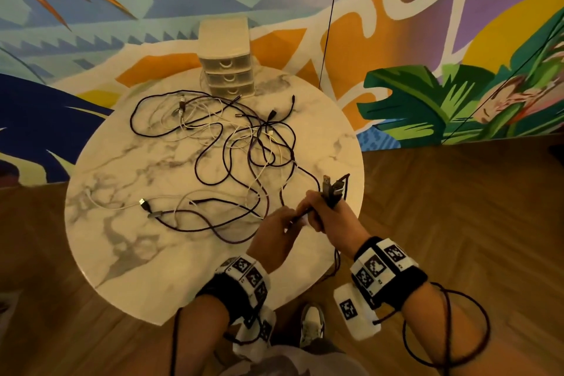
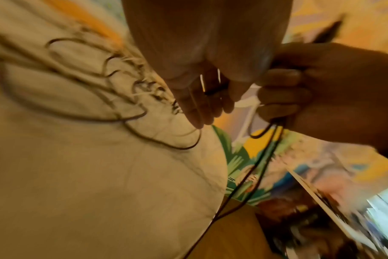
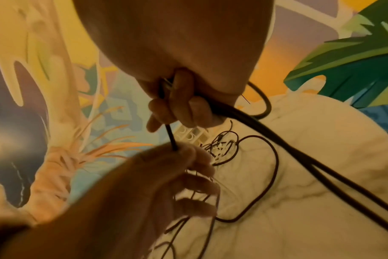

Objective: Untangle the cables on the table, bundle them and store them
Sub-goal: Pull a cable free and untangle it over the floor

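A tangle of black and white cables [image 1: 244, 143] sprawls over the round marble table [image 1: 128, 238]. Over the table's near right edge my right hand [image 1: 323, 210] grips a folded black cable [image 3: 284, 145], its USB plugs [image 1: 331, 188] sticking up above the fist. Two strands of it hang down past the table edge [image 2: 250, 177]. Just left of it, my left hand [image 1: 280, 226] pinches a stretch of the same black cable [image 3: 172, 138] between thumb and fingers. The two hands almost touch.
A small beige three-drawer box [image 1: 227, 59], drawers closed, stands at the table's far edge against the painted wall. Loose plugs [image 1: 146, 206] lie at the near left of the tangle. Wooden floor surrounds the table; my shoes [image 1: 311, 325] are below it.
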Demonstrator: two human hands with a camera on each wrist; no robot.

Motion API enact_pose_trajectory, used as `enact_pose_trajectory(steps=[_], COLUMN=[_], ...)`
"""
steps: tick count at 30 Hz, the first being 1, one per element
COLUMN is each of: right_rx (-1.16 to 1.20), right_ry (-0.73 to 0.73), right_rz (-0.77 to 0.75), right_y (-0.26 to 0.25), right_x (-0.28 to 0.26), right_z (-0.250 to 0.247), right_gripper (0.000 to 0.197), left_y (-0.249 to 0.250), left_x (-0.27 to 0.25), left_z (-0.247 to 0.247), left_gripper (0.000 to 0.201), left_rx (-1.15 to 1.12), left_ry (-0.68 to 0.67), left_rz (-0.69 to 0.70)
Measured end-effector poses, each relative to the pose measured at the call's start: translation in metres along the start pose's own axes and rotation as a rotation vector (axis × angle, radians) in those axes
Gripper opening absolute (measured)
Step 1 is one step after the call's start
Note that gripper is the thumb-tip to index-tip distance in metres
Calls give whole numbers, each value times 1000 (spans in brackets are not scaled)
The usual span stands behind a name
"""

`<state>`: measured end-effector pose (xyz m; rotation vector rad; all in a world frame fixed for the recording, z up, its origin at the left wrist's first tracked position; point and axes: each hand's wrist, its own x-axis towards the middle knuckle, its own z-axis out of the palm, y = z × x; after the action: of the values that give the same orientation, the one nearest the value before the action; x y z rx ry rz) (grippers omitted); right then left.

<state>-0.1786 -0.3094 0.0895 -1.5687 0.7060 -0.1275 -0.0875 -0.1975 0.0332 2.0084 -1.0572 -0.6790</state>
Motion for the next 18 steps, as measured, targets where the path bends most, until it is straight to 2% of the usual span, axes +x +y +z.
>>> enact_pose_trajectory(steps=[3, 6, 8, 10, 11, 15, 18], right_rx=[93, 344, 483, 491, 458, 244, 138], right_ry=[93, 316, 386, 358, 321, 95, -45], right_rz=[-77, -226, -317, -322, -279, -9, 116], right_y=[-20, -59, -76, -72, -63, -9, 10], right_x=[-5, -5, -2, 1, 1, 0, 1], right_z=[-5, -26, -42, -46, -42, -11, 8], right_gripper=[45, 47, 50, 51, 52, 48, 38], left_y=[-16, -27, -36, -38, -38, -28, -18], left_x=[8, 22, 26, 25, 24, 18, 10], left_z=[-8, -25, -30, -27, -25, -19, -12], left_gripper=[14, 18, 24, 27, 28, 21, 18], left_rx=[-58, -237, -289, -204, -134, 65, 221], left_ry=[25, 111, 113, 67, 47, 5, -38], left_rz=[-148, -292, -303, -266, -240, -138, -32])
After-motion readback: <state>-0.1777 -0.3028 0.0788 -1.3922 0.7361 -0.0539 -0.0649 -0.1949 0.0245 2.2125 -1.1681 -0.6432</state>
